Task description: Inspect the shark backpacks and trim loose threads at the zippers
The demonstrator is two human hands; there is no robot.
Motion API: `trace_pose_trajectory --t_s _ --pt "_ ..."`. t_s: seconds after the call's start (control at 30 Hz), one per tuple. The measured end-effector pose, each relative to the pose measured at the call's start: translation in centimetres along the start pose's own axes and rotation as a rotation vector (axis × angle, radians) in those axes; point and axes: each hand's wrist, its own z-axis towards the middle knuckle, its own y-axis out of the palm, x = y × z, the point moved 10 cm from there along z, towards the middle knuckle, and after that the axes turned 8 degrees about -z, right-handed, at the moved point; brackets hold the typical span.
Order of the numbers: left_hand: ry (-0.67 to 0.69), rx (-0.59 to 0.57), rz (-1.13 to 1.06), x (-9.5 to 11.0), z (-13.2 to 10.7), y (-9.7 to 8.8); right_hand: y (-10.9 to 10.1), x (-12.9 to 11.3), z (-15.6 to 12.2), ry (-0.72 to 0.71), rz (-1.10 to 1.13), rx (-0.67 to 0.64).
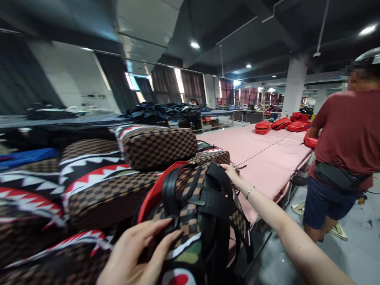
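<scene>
A brown-and-black checkered backpack [190, 223] stands tilted in front of me, its black shoulder straps turned to the right and a red edge showing at its open top. My left hand [139, 249] is at its near left side, thumb and fingers closing on the edge by the zipper. What exactly lies between those fingertips is partly hidden. On the far side, my right hand [231, 174], with a bracelet at the wrist, grips the top by the straps; some of its fingers are out of sight. Another checkered backpack [160, 146] lies just behind, on a pile.
Several checkered bags with shark-teeth prints [95, 190] are piled at left. A pink-covered table [261, 148] runs off to the right, with red bags [263, 127] at its far end. A person in a red shirt [344, 134] stands beside it. Dark cloth items [166, 113] lie behind.
</scene>
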Motion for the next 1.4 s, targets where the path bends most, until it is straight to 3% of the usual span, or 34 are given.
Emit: trace_pose_trajectory --t_s 0.07,0.17,0.3,0.4,0.47,0.53,0.63,0.7,0.77,0.9,1.0,1.17,1.27,1.4 --pt "-0.038 -0.022 0.038 0.8 0.0 0.5 -1.0 -0.5 0.1 -0.003 -0.014 0.024" --pt "-0.108 -0.059 0.102 0.5 0.2 1.1 -3.9 -2.7 -1.0 -0.028 -0.037 0.156" --pt "-0.13 -0.107 0.09 -0.3 0.8 1.9 -6.4 -9.6 -6.0 -0.197 -0.118 0.301" --pt "-0.147 -0.022 -0.007 -0.7 0.9 1.4 -4.2 -14.6 -10.7 -0.282 -0.176 0.132" --pt "-0.069 0.015 -0.101 -0.1 0.5 1.1 -1.5 -16.6 -13.3 -0.284 -0.175 -0.087" --pt "0.057 -0.047 -0.188 1.0 0.0 1.2 1.1 -17.8 -15.4 -0.286 -0.172 -0.297" --pt "0.133 -0.124 -0.234 1.3 -0.3 0.5 3.0 -18.6 -16.6 -0.334 -0.223 -0.425" --pt "0.146 -0.076 -0.142 0.8 0.6 -1.0 3.5 -19.0 -16.4 -0.401 -0.301 -0.411" --pt "0.217 -0.107 0.001 0.4 2.0 -1.4 3.8 -19.4 -16.3 -0.479 -0.396 -0.394" --pt "0.469 -0.346 0.148 0.5 3.9 0.7 4.4 -19.7 -16.5 -0.591 -0.573 -0.403" --pt "0.675 -0.432 0.189 2.0 4.2 1.6 4.7 -19.7 -16.7 -0.618 -0.624 -0.43" --pt "0.793 -0.545 0.244 4.0 4.1 2.5 4.8 -19.6 -16.5 -0.604 -0.68 -0.456" --pt "0.797 -0.504 0.225 4.1 3.7 2.1 4.9 -19.7 -16.4 -0.594 -0.703 -0.461" --pt "0.59 -0.312 0.144 2.3 4.1 0.5 5.0 -19.8 -16.5 -0.6 -0.727 -0.46"
